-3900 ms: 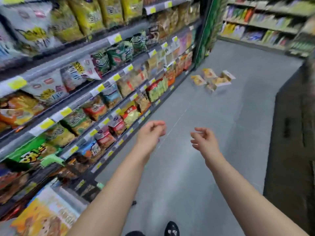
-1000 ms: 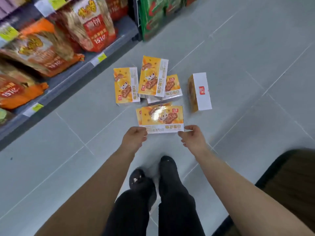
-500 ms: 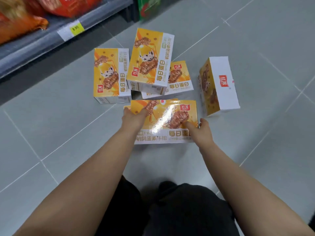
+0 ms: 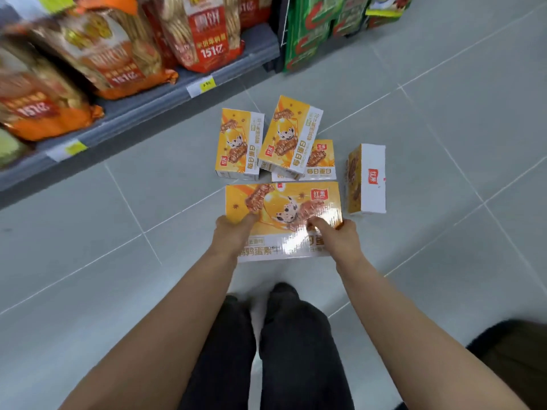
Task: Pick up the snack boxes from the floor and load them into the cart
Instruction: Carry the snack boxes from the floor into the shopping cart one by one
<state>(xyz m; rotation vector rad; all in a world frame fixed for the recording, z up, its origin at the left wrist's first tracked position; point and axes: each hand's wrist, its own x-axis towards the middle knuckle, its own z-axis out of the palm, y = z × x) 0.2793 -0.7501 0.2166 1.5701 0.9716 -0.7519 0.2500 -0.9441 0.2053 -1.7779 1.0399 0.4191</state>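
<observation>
- The nearest snack box [image 4: 284,208] is glossy orange-yellow, with a white printed strip along its near edge and a red logo at its far right corner.
- It is just beyond the person's shoes. The left hand [image 4: 233,235] grips its near left corner and the right hand [image 4: 337,235] its near right corner, thumbs on top and fingers hidden beneath.
- Four more boxes [image 4: 238,143] cluster just behind it.
- The shelf edge [image 4: 133,113] runs along the left, and open grey floor [image 4: 444,113] spreads right and far.

Blurred snack bags [image 4: 44,93] at the left edge; one floor box [image 4: 322,160] half-hidden.
</observation>
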